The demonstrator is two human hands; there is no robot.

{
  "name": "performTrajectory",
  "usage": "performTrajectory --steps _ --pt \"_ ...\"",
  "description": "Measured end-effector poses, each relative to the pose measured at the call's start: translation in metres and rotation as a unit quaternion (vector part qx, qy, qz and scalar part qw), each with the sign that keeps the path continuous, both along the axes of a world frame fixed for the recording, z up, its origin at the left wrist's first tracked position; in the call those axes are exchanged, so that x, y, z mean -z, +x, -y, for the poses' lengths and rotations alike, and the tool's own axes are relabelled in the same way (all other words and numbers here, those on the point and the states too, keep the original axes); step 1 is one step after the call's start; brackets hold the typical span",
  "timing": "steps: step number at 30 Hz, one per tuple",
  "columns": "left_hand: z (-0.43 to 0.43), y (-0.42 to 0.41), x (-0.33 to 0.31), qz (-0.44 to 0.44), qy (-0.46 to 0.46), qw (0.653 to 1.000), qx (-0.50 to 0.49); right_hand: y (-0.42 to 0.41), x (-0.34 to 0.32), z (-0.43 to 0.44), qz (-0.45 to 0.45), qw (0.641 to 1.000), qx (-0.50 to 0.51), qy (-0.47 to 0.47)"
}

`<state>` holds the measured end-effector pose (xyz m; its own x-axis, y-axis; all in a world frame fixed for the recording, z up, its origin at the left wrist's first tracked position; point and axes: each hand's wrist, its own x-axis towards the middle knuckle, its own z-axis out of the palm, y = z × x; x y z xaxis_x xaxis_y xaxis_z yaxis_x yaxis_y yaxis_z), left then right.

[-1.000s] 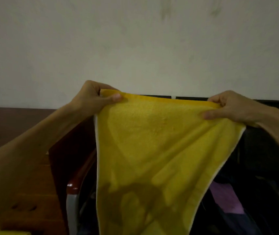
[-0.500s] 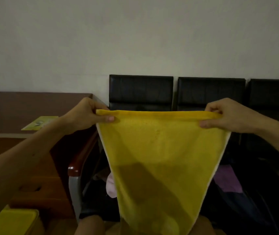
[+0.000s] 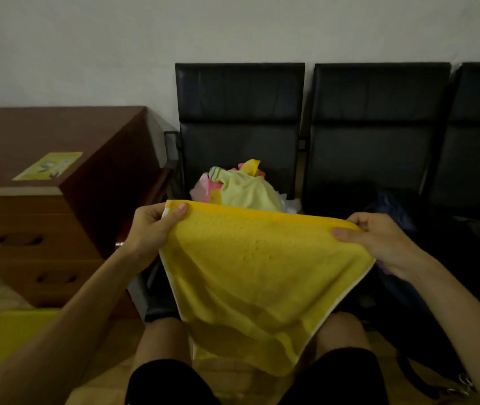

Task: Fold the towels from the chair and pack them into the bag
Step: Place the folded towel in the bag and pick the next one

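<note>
Pinching the two top corners of a yellow towel (image 3: pixel 262 273), the left hand (image 3: pixel 152 229) and right hand (image 3: pixel 379 244) hold it stretched out, thumbs on the near face. The cloth hangs tapering down over the person's knees. Behind it, a heap of towels (image 3: pixel 241 191), pale green, pink and yellow, lies on the seat of the leftmost black chair (image 3: pixel 238 112). A dark shape (image 3: pixel 393 206) on the next seat is too dim to identify. A wooden counter (image 3: pixel 43 229) with drawers stands left, a green leaflet (image 3: pixel 48 166) on top.

Dim room: pale wall (image 3: pixel 86 39) behind a brown wooden dresser (image 3: pixel 28 217).
</note>
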<state>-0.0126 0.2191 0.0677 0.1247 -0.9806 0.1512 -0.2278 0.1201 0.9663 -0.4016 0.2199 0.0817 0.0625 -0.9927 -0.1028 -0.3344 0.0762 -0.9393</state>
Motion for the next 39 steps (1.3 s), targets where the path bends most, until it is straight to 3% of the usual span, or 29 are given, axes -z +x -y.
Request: performTrajectory --steps 7,12,16,24,30,39 --pt "0.0 0.003 0.031 -0.054 0.045 0.996 -0.048 0.003 0.03 0.001 0.156 0.986 0.055 0.012" --pt "-0.004 -0.012 0.043 -0.105 0.075 0.986 -0.105 0.017 0.045 -0.005 0.153 0.984 0.089 0.018" --pt "-0.01 -0.024 0.049 -0.119 0.084 0.985 -0.092 0.033 0.043 -0.014 0.165 0.981 0.099 0.006" --pt "-0.023 -0.068 0.032 -0.095 0.027 0.995 0.001 0.082 0.031 -0.034 0.194 0.98 0.05 -0.006" --pt "-0.032 -0.104 0.034 -0.01 -0.05 0.997 0.061 0.112 0.03 -0.04 0.194 0.98 0.031 0.005" --pt "-0.038 -0.111 0.032 0.04 -0.051 0.993 0.101 0.116 0.029 -0.042 0.2 0.979 0.039 0.011"
